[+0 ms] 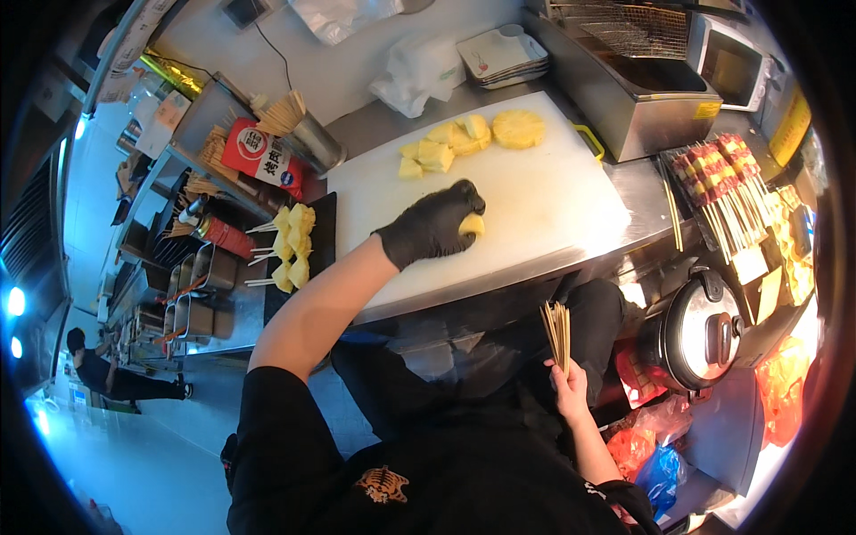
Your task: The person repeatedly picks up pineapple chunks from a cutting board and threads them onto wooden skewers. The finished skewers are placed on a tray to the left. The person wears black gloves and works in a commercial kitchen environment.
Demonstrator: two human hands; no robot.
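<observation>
My left hand (435, 224), in a black glove, grips a yellow pineapple chunk (472, 225) over the white cutting board (535, 180). Lower right, in front of my lap, my bare right hand (570, 391) holds a bundle of wooden skewers (556, 334) with the sticks pointing up. Cut pineapple chunks (435, 155) lie in a group at the board's far side, beside a round pineapple slice (519, 128). Left of the board, skewered pineapple pieces (292, 244) rest on a black tray (326, 227), their stick ends pointing left.
A metal cup of skewers (314, 140) and a red-and-white packet (257, 154) stand back left. Toward the right are a steel fryer (642, 114), a tray of meat skewers (719, 174) and a lidded cooker (695, 328). Stacked plates (505, 57) sit behind the board. Another person (100, 368) stands far left.
</observation>
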